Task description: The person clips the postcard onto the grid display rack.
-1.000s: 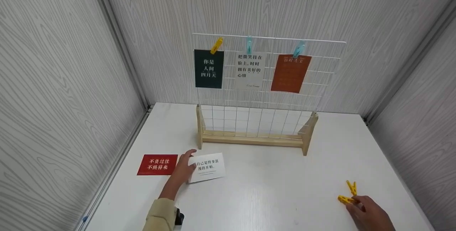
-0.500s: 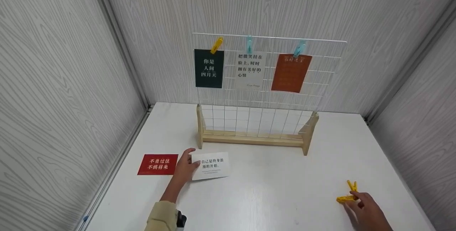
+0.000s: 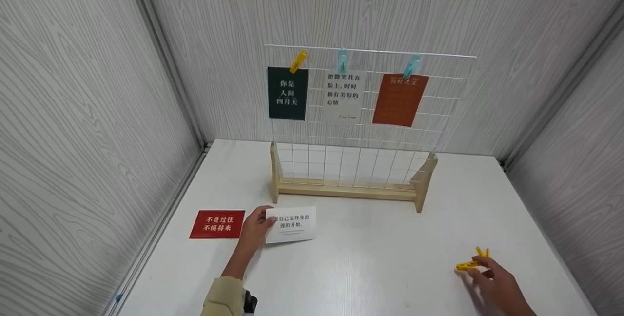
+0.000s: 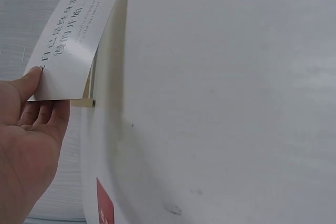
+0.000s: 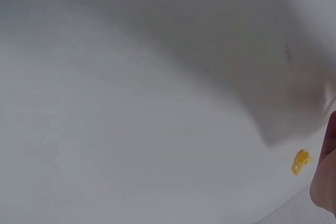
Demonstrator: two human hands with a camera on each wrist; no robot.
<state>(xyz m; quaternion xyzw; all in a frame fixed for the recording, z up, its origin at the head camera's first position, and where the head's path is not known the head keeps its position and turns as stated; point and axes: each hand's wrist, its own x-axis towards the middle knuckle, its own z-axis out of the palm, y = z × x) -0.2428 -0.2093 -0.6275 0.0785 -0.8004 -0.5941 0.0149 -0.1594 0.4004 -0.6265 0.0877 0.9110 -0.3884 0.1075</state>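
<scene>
The left hand [image 3: 255, 229] pinched a white card [image 3: 295, 227] edgewise — so most lettering showed. The right hand [image 3: 498, 283] gripped a yellow clip [image 3: 466, 266].

Pale wood-grain walls [image 3: 370, 9] surround a white table [image 3: 370, 267] — left, back and right — with gray strips [image 3: 165, 52] running up both back corners.

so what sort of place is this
Probably a staged work booth: pale grey wood-grain panels on three sides enclose a flat white tabletop, where a white wire grid rack on a wooden base stands.
</scene>
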